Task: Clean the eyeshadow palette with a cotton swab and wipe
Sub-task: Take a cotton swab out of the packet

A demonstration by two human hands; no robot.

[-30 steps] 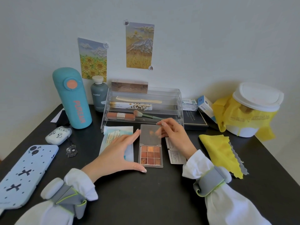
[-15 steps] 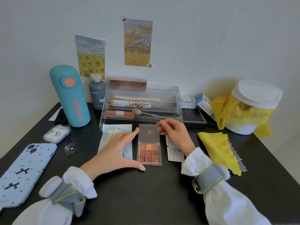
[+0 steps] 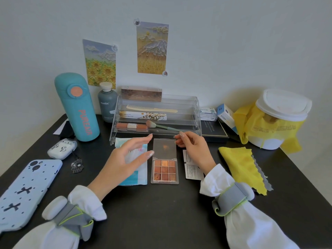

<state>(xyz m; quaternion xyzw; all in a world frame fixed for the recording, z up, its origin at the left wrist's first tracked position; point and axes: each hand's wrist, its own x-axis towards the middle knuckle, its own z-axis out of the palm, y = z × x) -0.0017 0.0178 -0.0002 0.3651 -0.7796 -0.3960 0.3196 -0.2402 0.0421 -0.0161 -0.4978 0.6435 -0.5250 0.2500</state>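
The eyeshadow palette [image 3: 164,170] lies open in the middle of the black table [image 3: 161,212], showing brown and orange pans. Its clear lid [image 3: 164,149] is folded back flat. My left hand [image 3: 125,159] hovers with straight, spread fingers just left of the palette, above a light-blue and white packet [image 3: 133,178], and holds nothing. My right hand [image 3: 195,148] sits at the lid's far right corner with loosely bent fingers, the tips at the lid's edge. Two white printed sachets [image 3: 192,168] lie just right of the palette.
A clear tiered organiser [image 3: 190,105] with a comb and brush stands behind the palette. A teal bottle [image 3: 77,108], earbud case [image 3: 62,149] and phone [image 3: 25,193] are at left. A yellow cloth [image 3: 240,164] and a white bin with yellow bag [image 3: 280,112] are at right.
My left hand has lifted off the palette's near left corner and now hovers over the blue packet. The right hand stays at the lid's far corner.
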